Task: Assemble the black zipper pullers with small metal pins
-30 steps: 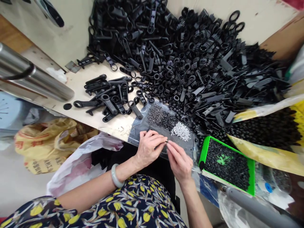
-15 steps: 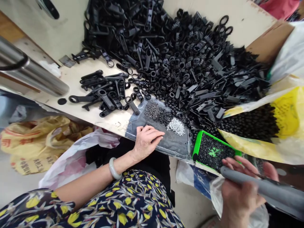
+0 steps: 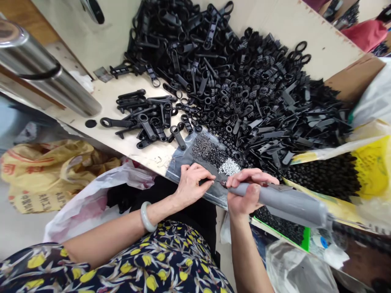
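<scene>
My left hand (image 3: 194, 185) is closed in a pinch over the grey mat (image 3: 177, 160), with a tiny dark part at its fingertips, too small to name. From the right, my right hand (image 3: 240, 207) grips a thick grey power screwdriver (image 3: 288, 203), held nearly level. Its tip points at the left fingertips and is close to them; whether it touches the small part I cannot tell. Just behind the hands lie small silver pins (image 3: 229, 167) and a heap of tiny brownish-grey pieces (image 3: 204, 148). The green tray (image 3: 306, 239) of small black pieces is partly hidden under the screwdriver.
A large pile of black plastic handles and rings (image 3: 226, 81) covers the table's back. A smaller group of black handles (image 3: 146, 122) lies left. A steel flask (image 3: 45, 69) stands far left. At right, a yellow-white bag (image 3: 374, 162) spills black parts. Sacks (image 3: 58, 175) lie below the edge.
My right hand has swung left with the screwdriver, from beside the green tray to the left fingertips. My left hand keeps its pinch. The view has shifted slightly.
</scene>
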Motion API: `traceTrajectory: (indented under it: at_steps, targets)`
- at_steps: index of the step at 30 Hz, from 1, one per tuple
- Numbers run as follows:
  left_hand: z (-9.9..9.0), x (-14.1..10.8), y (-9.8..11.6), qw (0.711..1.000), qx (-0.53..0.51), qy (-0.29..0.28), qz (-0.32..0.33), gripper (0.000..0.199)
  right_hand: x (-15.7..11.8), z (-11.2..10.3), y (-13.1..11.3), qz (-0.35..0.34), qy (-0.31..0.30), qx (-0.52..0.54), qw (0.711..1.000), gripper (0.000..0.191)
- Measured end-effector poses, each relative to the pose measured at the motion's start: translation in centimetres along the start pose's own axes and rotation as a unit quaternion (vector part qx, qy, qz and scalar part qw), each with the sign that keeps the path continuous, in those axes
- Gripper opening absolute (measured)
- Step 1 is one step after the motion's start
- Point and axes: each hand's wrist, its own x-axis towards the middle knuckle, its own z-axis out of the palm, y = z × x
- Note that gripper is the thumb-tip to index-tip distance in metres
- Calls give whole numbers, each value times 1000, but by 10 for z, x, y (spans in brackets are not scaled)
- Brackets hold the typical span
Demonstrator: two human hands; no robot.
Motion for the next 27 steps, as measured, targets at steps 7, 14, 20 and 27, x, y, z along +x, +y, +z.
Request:
traceTrajectory:
  at_steps: [7, 14, 20, 27]
  targets:
    - [1, 0, 1, 1000, 3, 4, 0, 11, 1, 3, 7, 31, -25, 9, 999, 23]
    - [1, -1, -2, 1000, 16, 1, 6, 7, 1, 3, 8, 45, -36, -13, 998, 28]
    - [1, -2, -3, 1000, 14, 2, 9, 8, 0, 3, 8, 42, -39, -4, 998, 28]
    - [1, -2, -4, 1000, 21, 1, 18, 9, 0, 2, 15, 42, -51, 16, 998, 23]
